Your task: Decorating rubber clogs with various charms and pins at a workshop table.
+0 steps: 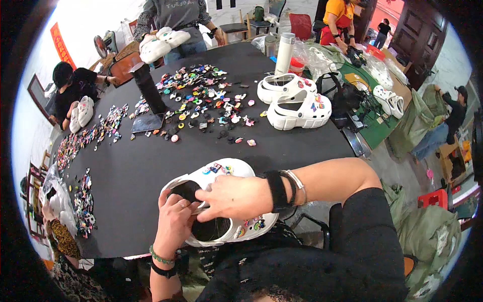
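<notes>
A pair of white clogs sits side by side at the table's near edge. Colourful shoe charms dot the toes of the far clog point(240, 167) and the near clog point(269, 221). My left hand point(173, 219) is closed on the clogs' heel side, its fingers curled where their inner edges meet. Across the far clog reaches my right hand point(234, 197), with thumb and fingers bent in at the same spot beside the left fingertips. Both hands touch the clogs. What lies between the fingertips is too hidden to make out.
Many loose charms point(201, 95) spread over the black table point(191, 151). Another white clog pair point(299, 108), a white bottle point(285, 53), a black cylinder point(148, 88) and a phone point(147, 123) stand or lie beyond. Several people are around; one holds white clogs point(163, 44).
</notes>
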`<action>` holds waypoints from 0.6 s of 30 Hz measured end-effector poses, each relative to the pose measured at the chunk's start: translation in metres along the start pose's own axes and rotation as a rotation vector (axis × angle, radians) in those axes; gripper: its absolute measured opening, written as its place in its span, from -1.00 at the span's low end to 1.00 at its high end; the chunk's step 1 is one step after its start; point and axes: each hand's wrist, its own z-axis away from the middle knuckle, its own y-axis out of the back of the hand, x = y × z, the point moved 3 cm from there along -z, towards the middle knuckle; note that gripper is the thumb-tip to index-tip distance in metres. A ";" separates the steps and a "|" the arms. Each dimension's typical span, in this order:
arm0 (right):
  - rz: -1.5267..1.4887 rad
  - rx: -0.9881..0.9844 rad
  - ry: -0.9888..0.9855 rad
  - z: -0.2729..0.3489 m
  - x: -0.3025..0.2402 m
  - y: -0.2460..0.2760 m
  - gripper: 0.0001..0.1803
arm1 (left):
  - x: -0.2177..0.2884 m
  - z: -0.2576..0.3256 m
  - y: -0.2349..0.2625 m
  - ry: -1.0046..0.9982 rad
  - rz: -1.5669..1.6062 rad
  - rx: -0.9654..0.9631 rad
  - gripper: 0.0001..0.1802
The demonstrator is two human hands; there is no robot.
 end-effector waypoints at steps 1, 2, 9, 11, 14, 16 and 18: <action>0.005 0.002 -0.011 -0.001 0.001 -0.002 -0.83 | 0.000 0.000 -0.001 -0.002 -0.006 0.005 -0.70; -0.004 -0.037 0.020 -0.002 0.000 -0.007 -0.83 | 0.001 0.001 -0.001 0.008 0.000 0.014 -0.70; -0.011 -0.135 -0.073 -0.003 -0.004 -0.020 -0.84 | 0.009 -0.004 0.002 0.022 0.029 0.027 -0.71; -0.044 -0.159 -0.140 -0.003 -0.004 -0.022 -0.83 | 0.008 -0.003 0.001 0.007 0.012 0.012 -0.71; 0.060 -0.153 -0.087 -0.003 -0.010 -0.022 -0.76 | 0.010 -0.003 0.004 0.016 0.009 0.028 -0.70; 0.111 -0.151 -0.055 -0.003 -0.011 -0.020 -0.72 | 0.009 -0.001 0.006 0.044 0.048 0.038 -0.69; 0.020 -0.149 -0.015 0.005 -0.008 -0.012 -0.78 | 0.010 0.001 0.009 0.028 0.067 0.069 -0.70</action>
